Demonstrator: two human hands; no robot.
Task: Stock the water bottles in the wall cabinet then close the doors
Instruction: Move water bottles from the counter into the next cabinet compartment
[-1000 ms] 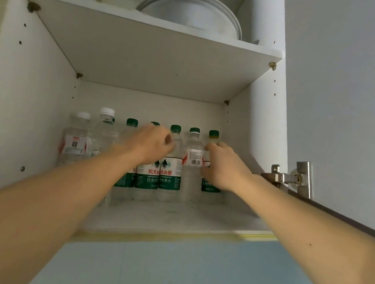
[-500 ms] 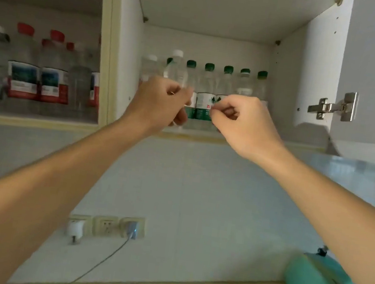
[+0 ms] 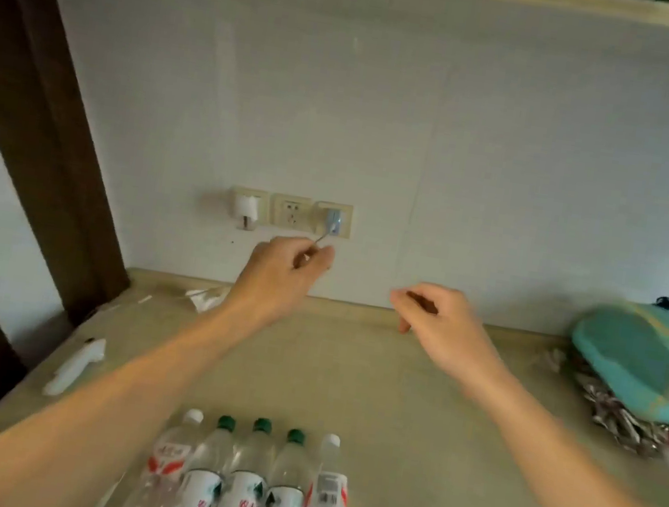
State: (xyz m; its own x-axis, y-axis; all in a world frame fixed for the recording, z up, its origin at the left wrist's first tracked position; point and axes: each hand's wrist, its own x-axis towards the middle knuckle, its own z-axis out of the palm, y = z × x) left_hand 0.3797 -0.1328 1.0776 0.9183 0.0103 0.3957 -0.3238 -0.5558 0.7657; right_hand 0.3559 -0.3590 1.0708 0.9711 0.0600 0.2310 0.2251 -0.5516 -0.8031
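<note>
Head view: left hand point(image 3: 284, 278) and right hand point(image 3: 438, 326) hang over the countertop point(image 3: 409, 414), fingers loosely curled, grasping nothing. Five water bottles point(image 3: 244, 485) stand in a row at the near edge — three green-capped with green-and-white labels bearing red Chinese characters, two white-capped with red-marked labels; blur hides the rest. Half a second ago both hands were raised at the cabinet shelf — now lowered, view tilted down to the counter.
</note>
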